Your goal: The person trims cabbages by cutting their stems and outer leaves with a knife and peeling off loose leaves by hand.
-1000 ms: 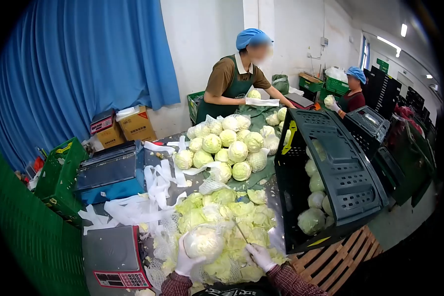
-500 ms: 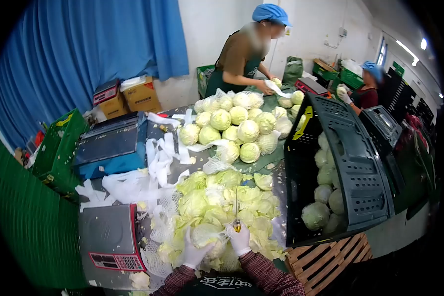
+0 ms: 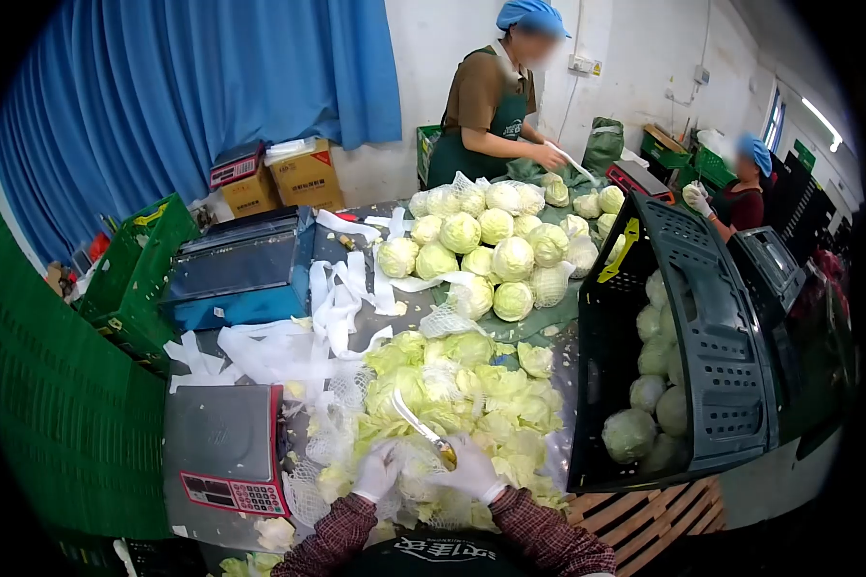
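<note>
Currently, right hand (image 3: 469,468) has fingers clamped on knife (image 3: 416,416), above cabbage leaves (image 3: 496,389) heaped on surface (image 3: 351,252). Left hand (image 3: 379,469) at leaf pile's near side; can't tell whether fingers grip. Apron (image 3: 443,555) has white characters; carton (image 3: 306,180) print illegible.

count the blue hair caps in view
2: one blue cap on the nearer co-worker behind the cabbages, another blue cap on the farther co-worker at right.
</note>
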Available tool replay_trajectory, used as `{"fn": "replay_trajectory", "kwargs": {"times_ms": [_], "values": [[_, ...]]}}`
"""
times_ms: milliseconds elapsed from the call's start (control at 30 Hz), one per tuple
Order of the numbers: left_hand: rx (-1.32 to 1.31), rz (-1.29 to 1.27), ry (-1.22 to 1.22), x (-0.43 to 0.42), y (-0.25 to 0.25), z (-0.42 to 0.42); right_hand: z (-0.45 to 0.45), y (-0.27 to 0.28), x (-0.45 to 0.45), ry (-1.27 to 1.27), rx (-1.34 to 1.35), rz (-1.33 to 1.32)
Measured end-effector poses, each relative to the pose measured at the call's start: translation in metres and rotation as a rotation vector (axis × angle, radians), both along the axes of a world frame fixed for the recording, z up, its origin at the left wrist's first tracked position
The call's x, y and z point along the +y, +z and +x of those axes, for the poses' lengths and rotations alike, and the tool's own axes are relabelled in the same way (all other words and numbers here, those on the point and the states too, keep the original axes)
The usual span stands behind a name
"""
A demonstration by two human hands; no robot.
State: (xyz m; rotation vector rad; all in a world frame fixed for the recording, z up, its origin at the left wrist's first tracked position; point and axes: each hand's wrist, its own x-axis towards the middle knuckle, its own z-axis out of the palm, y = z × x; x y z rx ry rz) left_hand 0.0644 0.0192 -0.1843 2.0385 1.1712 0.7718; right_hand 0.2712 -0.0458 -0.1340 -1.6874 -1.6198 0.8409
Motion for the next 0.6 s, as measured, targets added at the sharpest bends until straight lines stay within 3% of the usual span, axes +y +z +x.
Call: {"fn": "replay_trajectory", "kwargs": {"times_ms": [67,167,267,333,367,433,500,533,567,600], "values": [[0.018,-0.025,0.013,0.006,0.01,0.007,-0.011,0.01,0.0,-0.091,-0.2,0.032],[0.017,0.013,0.1,0.011,0.018,0.016,-0.012,0.003,0.003,-0.109,-0.22,0.031],[-0.032,0.227,0.138,0.01,0.016,0.022,-0.001,-0.005,0.005,-0.061,-0.309,0.122],[0.063,-0.069,0.167,0.005,0.019,0.022,0.01,-0.012,0.006,-0.024,-0.403,0.22],[0.06,-0.067,0.157,-0.002,0.023,0.023,0.014,-0.014,0.007,-0.043,-0.394,0.199],[-0.239,-0.073,0.261,-0.026,0.035,0.024,0.022,-0.018,0.012,-0.067,-0.388,0.179],[-0.094,-0.184,0.177,-0.057,0.042,0.026,0.027,-0.023,0.02,-0.366,-0.197,0.091],[0.05,-0.294,0.101,-0.068,0.04,0.025,0.028,-0.032,0.024,-0.361,-0.194,0.091],[0.05,-0.292,0.11,-0.069,0.022,0.022,0.028,-0.047,0.027,-0.422,0.065,0.094],[-0.246,-0.482,0.139,-0.062,-0.004,0.022,0.027,-0.065,0.031,-0.477,0.324,0.095]]}}
